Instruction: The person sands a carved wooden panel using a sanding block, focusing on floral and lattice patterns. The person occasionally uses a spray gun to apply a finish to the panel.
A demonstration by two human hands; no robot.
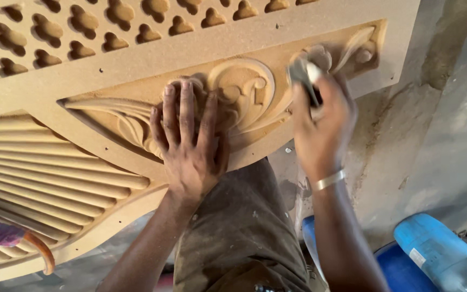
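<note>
A large carved fibreboard panel point(201, 48) fills the upper view, with pierced lattice holes at the top, a raised scroll-and-leaf carving point(244, 89) in the middle and fluted ribs point(39, 178) at the left. My left hand point(190, 140) lies flat on the carving, fingers spread, pressing the panel. My right hand point(320, 127), with a metal bangle on the wrist, grips a small folded piece of grey sandpaper point(305, 73) against the scroll carving; it is blurred by motion.
My knee in dusty brown trousers point(239, 227) sits under the panel's lower edge. A blue plastic container point(439, 254) lies at the bottom right on the dusty concrete floor point(433, 135). A curved orange-handled tool point(39, 251) with purple cloth rests on the ribs at the left.
</note>
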